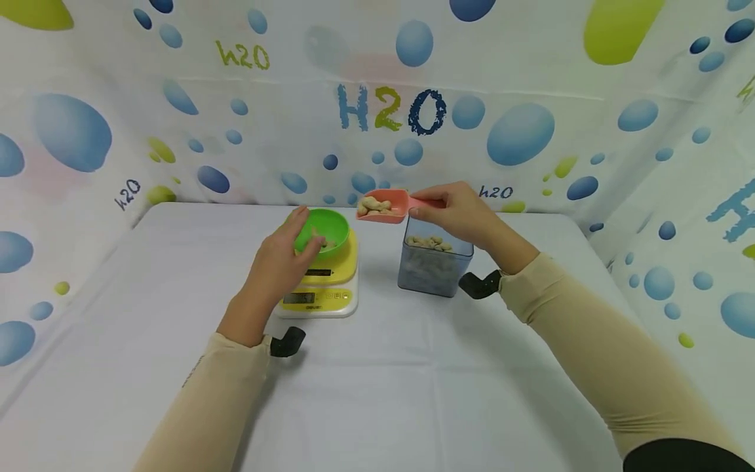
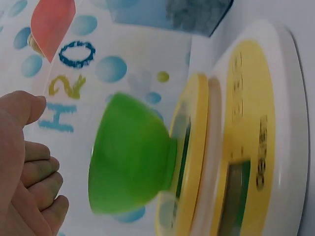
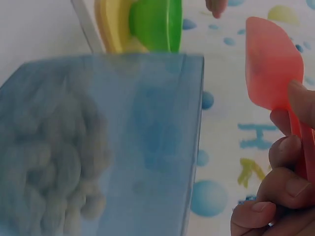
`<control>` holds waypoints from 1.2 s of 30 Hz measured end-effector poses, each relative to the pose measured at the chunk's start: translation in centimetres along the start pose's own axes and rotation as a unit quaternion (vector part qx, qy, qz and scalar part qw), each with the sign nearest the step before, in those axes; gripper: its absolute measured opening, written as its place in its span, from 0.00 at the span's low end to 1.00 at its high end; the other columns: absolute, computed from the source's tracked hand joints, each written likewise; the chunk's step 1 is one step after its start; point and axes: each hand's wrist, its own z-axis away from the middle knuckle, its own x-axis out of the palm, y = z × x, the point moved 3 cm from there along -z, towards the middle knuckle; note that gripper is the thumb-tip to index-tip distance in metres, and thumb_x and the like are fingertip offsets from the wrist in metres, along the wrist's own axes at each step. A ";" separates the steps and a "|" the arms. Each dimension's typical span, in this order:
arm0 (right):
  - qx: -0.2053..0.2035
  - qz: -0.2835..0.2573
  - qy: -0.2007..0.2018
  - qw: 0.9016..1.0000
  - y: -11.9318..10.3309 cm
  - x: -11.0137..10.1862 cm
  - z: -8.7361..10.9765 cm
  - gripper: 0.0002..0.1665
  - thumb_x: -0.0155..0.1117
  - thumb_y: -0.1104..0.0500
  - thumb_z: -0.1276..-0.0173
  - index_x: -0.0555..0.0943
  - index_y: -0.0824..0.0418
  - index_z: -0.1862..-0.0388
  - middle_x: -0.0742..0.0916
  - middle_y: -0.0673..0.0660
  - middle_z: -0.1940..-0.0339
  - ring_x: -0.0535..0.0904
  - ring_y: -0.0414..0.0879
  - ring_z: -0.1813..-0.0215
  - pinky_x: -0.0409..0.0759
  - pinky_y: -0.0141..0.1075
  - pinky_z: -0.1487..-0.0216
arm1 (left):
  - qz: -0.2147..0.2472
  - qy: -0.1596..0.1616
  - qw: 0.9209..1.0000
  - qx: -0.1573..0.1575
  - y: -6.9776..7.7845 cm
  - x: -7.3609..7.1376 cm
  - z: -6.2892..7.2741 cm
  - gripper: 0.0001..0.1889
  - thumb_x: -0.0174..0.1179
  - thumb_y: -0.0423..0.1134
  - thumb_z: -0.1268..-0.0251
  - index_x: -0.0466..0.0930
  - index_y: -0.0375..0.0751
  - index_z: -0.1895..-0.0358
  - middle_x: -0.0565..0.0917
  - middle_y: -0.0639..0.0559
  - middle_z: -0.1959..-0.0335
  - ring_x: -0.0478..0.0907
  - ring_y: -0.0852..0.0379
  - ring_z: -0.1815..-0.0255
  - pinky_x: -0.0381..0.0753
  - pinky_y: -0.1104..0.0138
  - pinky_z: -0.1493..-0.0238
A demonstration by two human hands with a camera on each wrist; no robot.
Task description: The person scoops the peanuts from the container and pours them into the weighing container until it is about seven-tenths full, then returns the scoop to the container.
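My right hand (image 1: 457,208) grips the handle of a coral-pink scoop (image 1: 401,204), holding it level above the table between the bowl and the bin. Several unshelled peanuts (image 1: 376,206) lie in the scoop. A green bowl (image 1: 335,226) with a few peanuts in its bottom sits on a yellow and white kitchen scale (image 1: 349,303). Beside the bowl's left rim hovers my left hand (image 1: 282,257), its fingers loosely bent and empty; the left wrist view shows a gap between them and the bowl (image 2: 130,155). More peanuts fill part of a bluish see-through bin (image 3: 147,147) below my right hand.
A white cloth covers the table (image 1: 377,393). Behind it hangs a white curtain (image 1: 283,157) printed with blue and green drops and H2O lettering. The bin stands to the right of the scale, with bare cloth between them.
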 end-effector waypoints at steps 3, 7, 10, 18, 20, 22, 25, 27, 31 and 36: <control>-0.005 -0.003 -0.007 1.000 -0.9 1.5 -0.8 0.28 0.65 0.44 0.32 0.80 0.54 0.37 0.85 0.53 0.46 0.77 0.49 0.50 0.82 0.42 0.48 | -0.005 -0.006 1.000 -0.024 -1.5 -0.4 0.2 0.37 0.49 0.55 0.24 0.48 0.45 0.20 0.49 0.50 0.19 0.48 0.45 0.19 0.53 0.46 0.23; -0.011 0.006 -0.014 1.000 -2.1 3.3 -1.7 0.26 0.65 0.45 0.31 0.81 0.53 0.37 0.86 0.52 0.50 0.78 0.49 0.53 0.83 0.40 0.51 | -0.007 -0.027 0.998 -0.063 -3.2 -0.3 0.3 0.39 0.48 0.56 0.25 0.45 0.45 0.20 0.46 0.50 0.18 0.45 0.46 0.19 0.51 0.46 0.23; -0.011 0.024 -0.014 1.000 -2.7 4.4 -2.3 0.26 0.65 0.46 0.31 0.81 0.54 0.37 0.85 0.52 0.51 0.77 0.49 0.54 0.83 0.38 0.53 | -0.001 -0.043 0.996 -0.075 -4.0 0.0 0.2 0.40 0.48 0.56 0.25 0.43 0.44 0.20 0.44 0.50 0.18 0.43 0.45 0.19 0.50 0.45 0.23; -0.010 0.093 -0.005 0.996 -4.0 6.4 -3.4 0.25 0.64 0.47 0.30 0.80 0.55 0.37 0.84 0.53 0.51 0.75 0.48 0.54 0.80 0.37 0.59 | 0.009 -0.055 0.996 -0.075 -4.7 0.5 0.0 0.41 0.45 0.60 0.25 0.43 0.43 0.20 0.45 0.49 0.18 0.44 0.46 0.19 0.50 0.48 0.22; -0.017 0.122 0.001 0.992 -4.2 6.8 -3.6 0.24 0.63 0.48 0.30 0.81 0.55 0.38 0.84 0.52 0.54 0.75 0.48 0.55 0.79 0.36 0.61 | 0.007 -0.055 0.995 -0.078 -4.7 0.5 0.0 0.41 0.45 0.61 0.26 0.43 0.43 0.20 0.46 0.49 0.18 0.44 0.46 0.19 0.50 0.47 0.22; -0.029 0.157 0.008 0.987 -4.3 7.2 -3.8 0.23 0.64 0.48 0.30 0.82 0.54 0.39 0.84 0.52 0.57 0.75 0.48 0.58 0.77 0.36 0.64 | 0.006 -0.054 0.995 -0.080 -4.7 0.5 0.0 0.41 0.45 0.61 0.26 0.43 0.43 0.20 0.46 0.49 0.18 0.45 0.45 0.19 0.51 0.47 0.22; -0.052 0.224 0.021 0.973 -4.6 7.6 -3.8 0.22 0.64 0.48 0.30 0.83 0.53 0.40 0.84 0.52 0.61 0.75 0.48 0.62 0.75 0.37 0.64 | 0.004 -0.052 0.995 -0.080 -4.6 0.5 0.0 0.41 0.46 0.60 0.26 0.44 0.43 0.20 0.47 0.49 0.18 0.45 0.45 0.19 0.51 0.47 0.22; -0.073 0.270 0.032 0.960 -4.8 7.9 -3.7 0.22 0.65 0.48 0.31 0.83 0.52 0.40 0.84 0.52 0.64 0.76 0.48 0.63 0.75 0.39 0.60 | 0.004 -0.050 0.996 -0.079 -4.6 0.5 0.0 0.41 0.46 0.60 0.26 0.44 0.43 0.20 0.47 0.49 0.18 0.46 0.45 0.19 0.51 0.47 0.22; -0.131 0.355 0.068 0.923 -5.4 8.4 -3.3 0.20 0.64 0.48 0.30 0.83 0.49 0.41 0.84 0.51 0.68 0.78 0.47 0.63 0.77 0.45 0.51 | 0.008 -0.048 0.996 -0.078 -4.6 0.5 0.1 0.41 0.46 0.60 0.26 0.44 0.43 0.20 0.47 0.49 0.18 0.46 0.45 0.19 0.51 0.47 0.22; -0.220 0.431 0.120 0.867 -6.2 8.9 -2.8 0.16 0.60 0.56 0.28 0.85 0.50 0.44 0.87 0.52 0.65 0.82 0.47 0.65 0.72 0.39 0.66 | 0.007 -0.044 0.996 -0.079 -4.6 0.5 0.1 0.41 0.46 0.61 0.26 0.44 0.44 0.20 0.47 0.49 0.19 0.46 0.45 0.19 0.51 0.47 0.22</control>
